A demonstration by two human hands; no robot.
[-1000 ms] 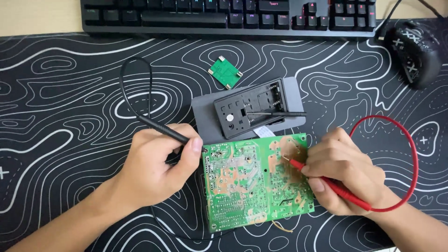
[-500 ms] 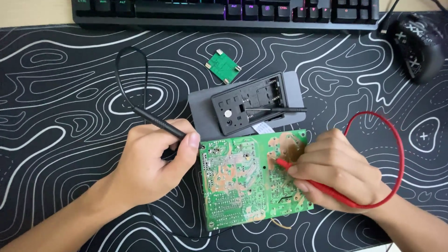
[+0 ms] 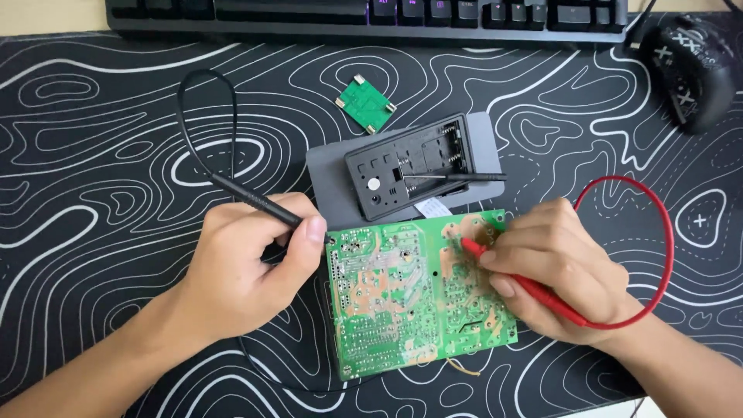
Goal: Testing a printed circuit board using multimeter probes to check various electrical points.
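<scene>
Little has changed over the last second: the right hand [image 3: 561, 271] still pinches the red probe [image 3: 534, 290], tip on solder joints near the top right of the green circuit board [image 3: 402, 302], which lies on the desk mat [image 3: 101, 155]. The left hand [image 3: 240, 271], grip closed around the black probe [image 3: 259, 203], stays parked at the board's left edge, tip hidden. Probing looks mid-measurement, board and multimeter [image 3: 410, 166] unmoved.

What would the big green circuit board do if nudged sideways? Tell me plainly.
The circuit board looks stiff and flat, so it would probably slide in one piece. The patterned mat may grip it somewhat. The right hand with its red probe rests on it, likely pinning it.
</scene>
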